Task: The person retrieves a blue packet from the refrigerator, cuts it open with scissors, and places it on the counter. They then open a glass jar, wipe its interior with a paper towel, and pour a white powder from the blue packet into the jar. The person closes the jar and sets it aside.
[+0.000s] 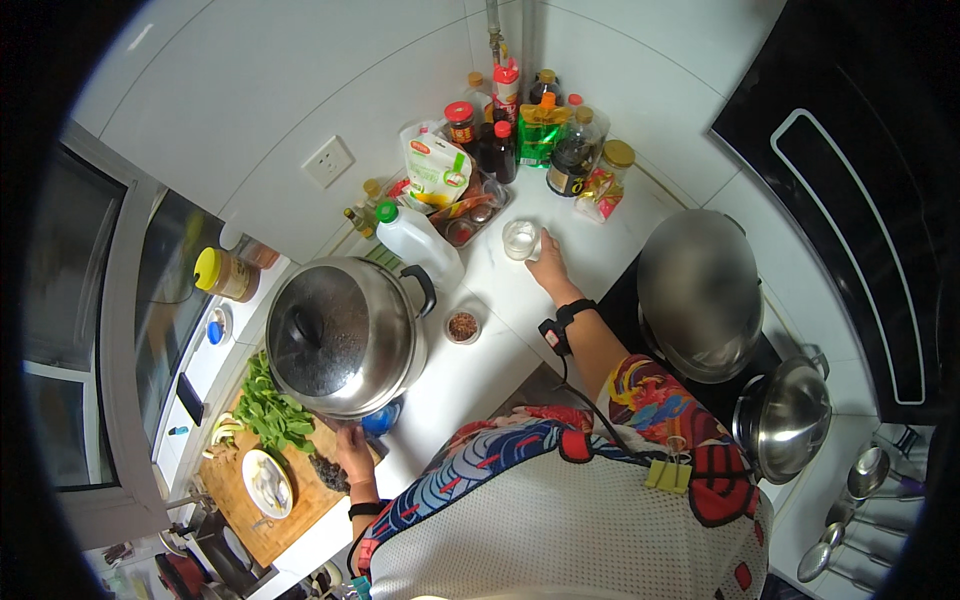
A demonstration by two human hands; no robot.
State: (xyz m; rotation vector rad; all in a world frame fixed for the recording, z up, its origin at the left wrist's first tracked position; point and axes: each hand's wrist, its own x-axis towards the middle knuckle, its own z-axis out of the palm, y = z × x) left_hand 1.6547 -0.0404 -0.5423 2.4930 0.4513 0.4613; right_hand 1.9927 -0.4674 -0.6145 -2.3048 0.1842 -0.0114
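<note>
My right hand reaches over the white counter beside a small clear glass jar with white contents. Thumb and fingers are apart at the jar's right side; they do not wrap around it. My left hand is low, by the near side of a large lidded steel pot and over the edge of a wooden cutting board. A dark, rough-textured item lies beside this hand. Its fingertips are partly hidden, so its grip is unclear. A small container of reddish-brown flakes stands between the pot and my right arm.
Leafy greens and a white oval plate of food are on the board. A white jug, a seasoning pouch and several bottles crowd the corner. A domed lid and a steel pan occupy the right-hand cooktop.
</note>
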